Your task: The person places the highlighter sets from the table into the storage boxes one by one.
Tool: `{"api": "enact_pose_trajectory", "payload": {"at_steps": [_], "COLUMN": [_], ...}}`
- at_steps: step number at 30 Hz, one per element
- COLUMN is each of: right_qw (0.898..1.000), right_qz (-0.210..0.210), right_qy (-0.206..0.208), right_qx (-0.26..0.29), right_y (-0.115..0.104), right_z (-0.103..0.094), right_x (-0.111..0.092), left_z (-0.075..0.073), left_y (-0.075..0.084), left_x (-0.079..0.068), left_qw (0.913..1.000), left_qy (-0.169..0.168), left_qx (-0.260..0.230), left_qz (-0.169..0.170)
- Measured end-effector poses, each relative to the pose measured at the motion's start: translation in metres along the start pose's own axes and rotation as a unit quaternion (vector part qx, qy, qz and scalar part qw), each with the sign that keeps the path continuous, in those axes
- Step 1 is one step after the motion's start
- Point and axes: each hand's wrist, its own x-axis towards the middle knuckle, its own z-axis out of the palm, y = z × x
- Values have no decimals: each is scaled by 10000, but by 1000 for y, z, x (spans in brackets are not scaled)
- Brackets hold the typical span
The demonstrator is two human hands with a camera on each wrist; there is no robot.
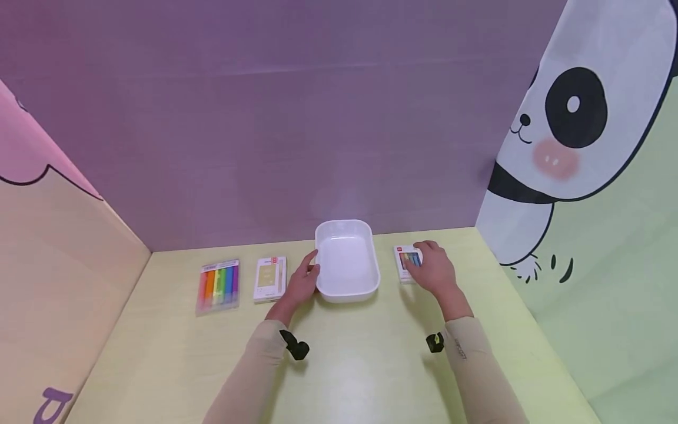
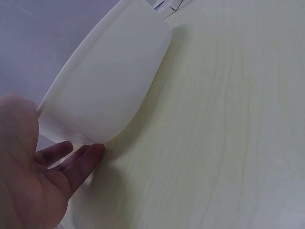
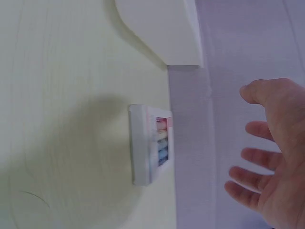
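Observation:
A white plastic basin (image 1: 348, 259) stands on the table near the back wall. My left hand (image 1: 303, 281) is at its left side, with fingertips right at the basin's outer wall; in the left wrist view the fingers (image 2: 86, 164) lie low along that wall (image 2: 109, 71). To the basin's right is a small white box (image 1: 405, 274) whose window shows coloured sticks. Over this box hovers my right hand (image 1: 435, 270), overlapping it in the head view. The right wrist view shows that hand's spread, slightly bent fingers (image 3: 257, 155) apart from the box (image 3: 143, 143), holding nothing.
Left of the basin lie a white and yellow box (image 1: 270, 280) and a clear pack of rainbow-coloured pens (image 1: 218, 285). A purple wall (image 1: 296, 147) backs the pale table (image 1: 360, 365). Printed panels stand on both sides, the right one with a panda (image 1: 630, 141).

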Motion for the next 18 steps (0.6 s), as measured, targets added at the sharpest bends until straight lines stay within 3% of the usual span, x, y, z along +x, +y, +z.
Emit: {"api": "enact_pose_trajectory", "payload": {"at_steps": [13,18], "right_qw": [9960,9953], "right_qz": [704,805], "right_qy": [-499,-500], "right_qx": [-214,-188], "right_y": [15,19], "right_z": [25,36], "right_x": [6,10], "left_z": [2,0], "left_y": [4,2], "left_x": [-4,-5], "left_qw": [9999,9999], "left_qy": [-11,13], "left_qx": [-108,-130], "left_qz": [-33,-83]}}
